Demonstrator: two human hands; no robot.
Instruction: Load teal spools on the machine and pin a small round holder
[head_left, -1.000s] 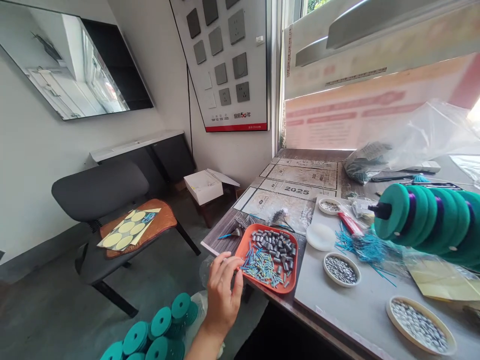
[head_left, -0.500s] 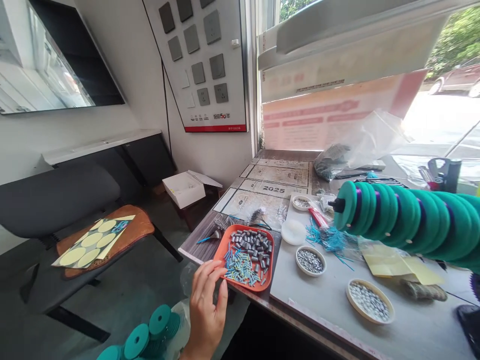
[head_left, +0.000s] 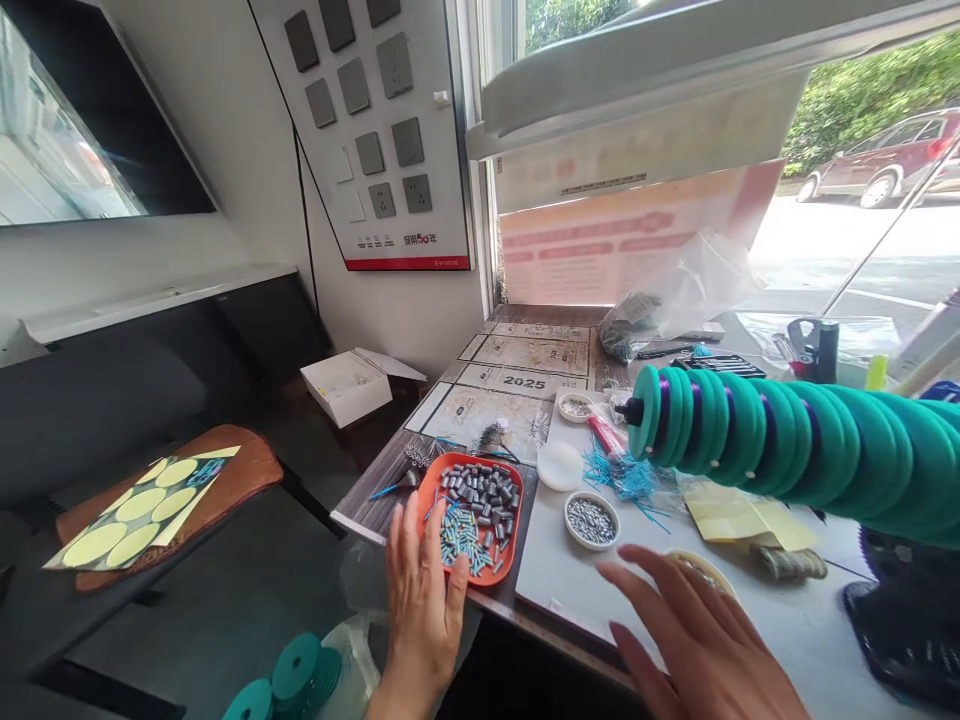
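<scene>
At the near left edge of an orange tray (head_left: 516, 540) is my left hand (head_left: 421, 592), fingers stretched out and apart, nothing seen in it. Dark metal cylinders (head_left: 484, 490) fill the tray's far part, and thin blue and yellowish tube pieces (head_left: 461, 535) its near part. My right hand (head_left: 701, 640) hovers over the white board, its fingers spread and empty. It partly covers a round dish (head_left: 726, 582) of small silvery pieces. Between the hands, farther back, stands a smaller dish (head_left: 574, 538) of silvery pieces.
A row of green spools (head_left: 772, 430) on a rod juts in from the right. Blue strands (head_left: 626, 470), a white lid (head_left: 560, 467) and yellow paper (head_left: 739, 515) lie on the table. More green spools (head_left: 300, 665) stand below the table's left side; a stool (head_left: 240, 450) is farther left.
My right hand has come into view over the board, in front of the near dish. My left hand's fingers have straightened at the tray's edge. The view has turned slightly right.
</scene>
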